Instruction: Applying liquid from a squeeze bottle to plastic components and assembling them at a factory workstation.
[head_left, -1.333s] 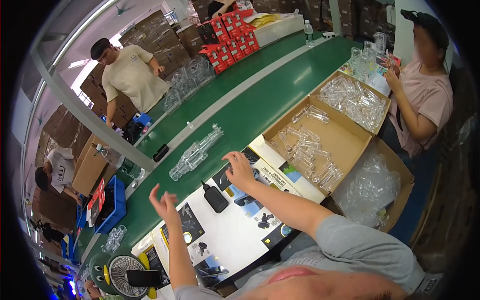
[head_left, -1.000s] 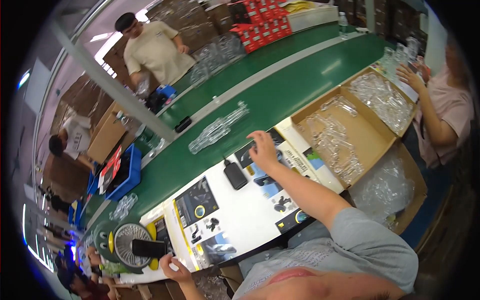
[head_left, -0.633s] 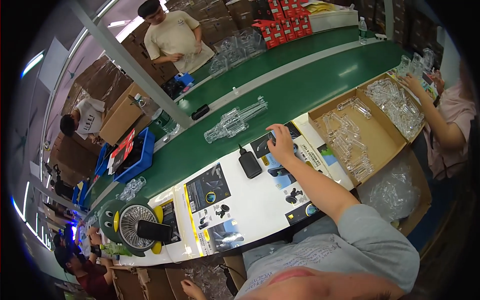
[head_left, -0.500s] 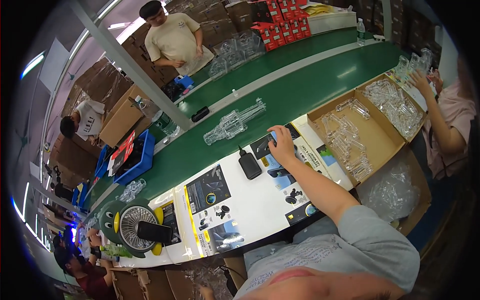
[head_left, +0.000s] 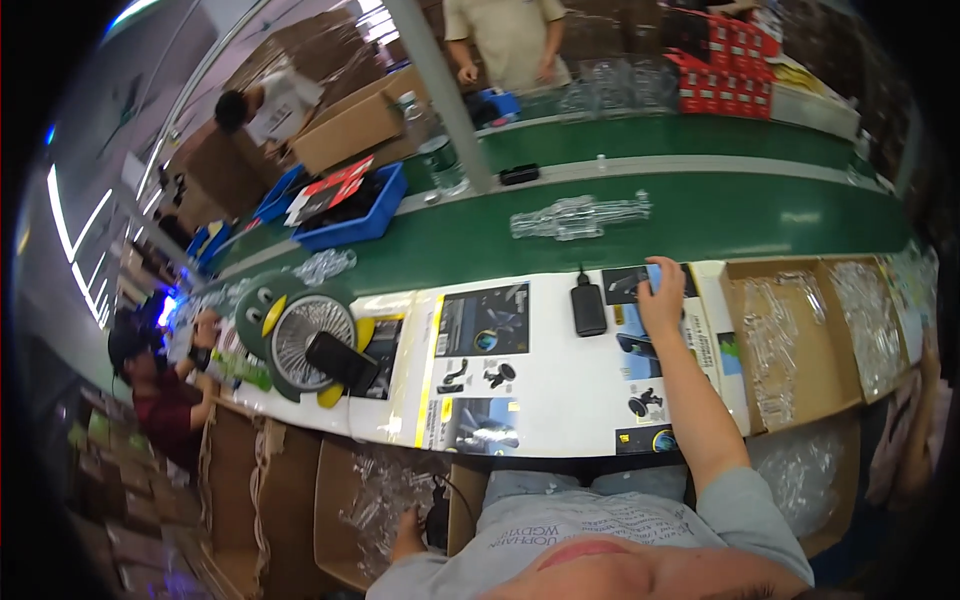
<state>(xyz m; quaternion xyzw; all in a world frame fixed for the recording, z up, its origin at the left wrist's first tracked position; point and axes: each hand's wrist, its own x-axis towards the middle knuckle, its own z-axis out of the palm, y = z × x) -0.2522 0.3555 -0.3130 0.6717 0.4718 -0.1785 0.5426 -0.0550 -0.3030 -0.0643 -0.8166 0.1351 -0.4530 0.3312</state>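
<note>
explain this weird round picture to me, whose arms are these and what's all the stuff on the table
The picture comes from a wide camera worn on a person's head, looking down, so straight edges bend near the rim. There is no machine: the arms belong to that person. The right hand reaches forward and rests on a small blue-and-black item at the far edge of the white printed sheets that cover the work surface; the grip is too small to make out. The left hand is down low, at a cardboard box of clear plastic pieces. On the sheets lie a black charger-like block and a small round fan. Behind runs a green conveyor belt carrying clear plastic trays. Other people work nearby.
</note>
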